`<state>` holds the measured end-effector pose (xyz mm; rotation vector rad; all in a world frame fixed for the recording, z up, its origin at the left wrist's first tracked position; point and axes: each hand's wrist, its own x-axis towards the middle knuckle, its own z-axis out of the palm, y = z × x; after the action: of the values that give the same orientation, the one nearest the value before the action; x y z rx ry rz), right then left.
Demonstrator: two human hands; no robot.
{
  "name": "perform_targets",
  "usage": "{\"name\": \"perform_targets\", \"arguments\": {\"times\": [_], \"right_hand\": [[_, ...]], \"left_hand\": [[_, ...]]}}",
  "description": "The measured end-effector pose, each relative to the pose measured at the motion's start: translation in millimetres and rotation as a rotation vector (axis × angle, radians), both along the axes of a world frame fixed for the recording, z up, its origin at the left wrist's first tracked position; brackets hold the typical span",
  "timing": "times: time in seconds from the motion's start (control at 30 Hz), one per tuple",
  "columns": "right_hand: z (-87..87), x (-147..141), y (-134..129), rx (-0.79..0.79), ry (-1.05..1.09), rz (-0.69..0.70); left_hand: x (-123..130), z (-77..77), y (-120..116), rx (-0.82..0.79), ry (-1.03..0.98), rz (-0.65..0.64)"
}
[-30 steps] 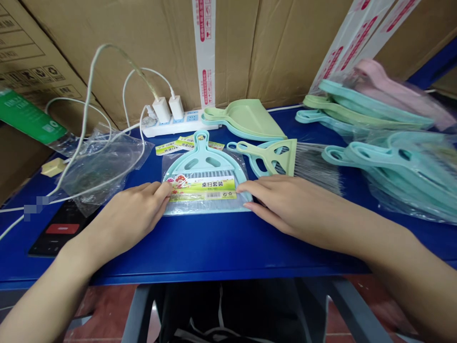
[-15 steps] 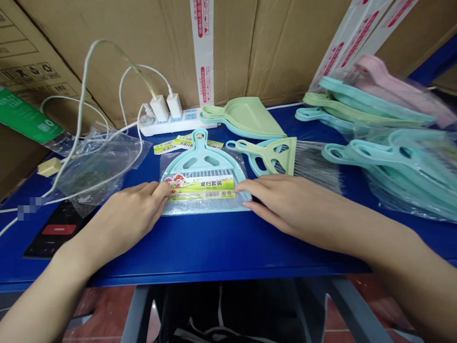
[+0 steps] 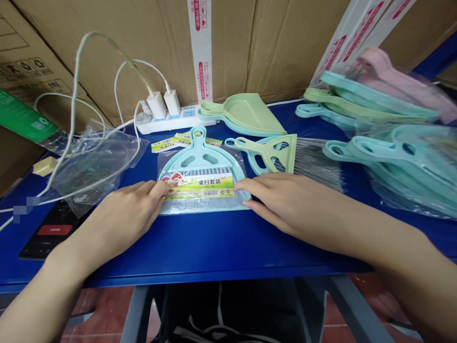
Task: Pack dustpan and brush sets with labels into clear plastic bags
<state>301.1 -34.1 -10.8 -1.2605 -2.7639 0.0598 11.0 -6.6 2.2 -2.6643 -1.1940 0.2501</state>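
Evidently, the light-blue plastic dustpan-and-brush set lies flat on the blue tabletop at the centre of the frame, handle toward the cardboard behind, inside a clear plastic bag. A green-and-white printed card with red mushrooms lies across its bristles.

Left hand: fingers bent together, gripping the bag's left edge by the card's end. Right hand: fingertips in contact with the right edge, thumb slightly parted below; whether it pinches the plastic, I cannot tell.

Just behind the set, smaller-looking printed cards overlap one another. Beyond them, a white power strip bears two white plug adapters with cables. Right of the strip, a pale-green plastic dustpan sits on a light-blue one. Nearer the right hand, a pale-green brush overlaps a light-blue brush, grey bristles pointing right.

At the right of the frame I note two groups of dustpans, blue ones in front, and blue, green and pink ones behind, with clear wrapping visible. At the left: loose clear plastic, a small pale-yellow block, a green tube-like package and a black phone, partly covered.
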Motion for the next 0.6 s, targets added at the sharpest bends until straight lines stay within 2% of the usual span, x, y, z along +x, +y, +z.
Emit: {"name": "perform_targets", "arguments": {"times": [0.6], "right_hand": [[-1.5, 0.7, -0.4, 0.003, 0.015, 0.005]], "left_hand": [[-0.7, -2.7, 1.1, -0.024, -0.068, 0.020]]}}
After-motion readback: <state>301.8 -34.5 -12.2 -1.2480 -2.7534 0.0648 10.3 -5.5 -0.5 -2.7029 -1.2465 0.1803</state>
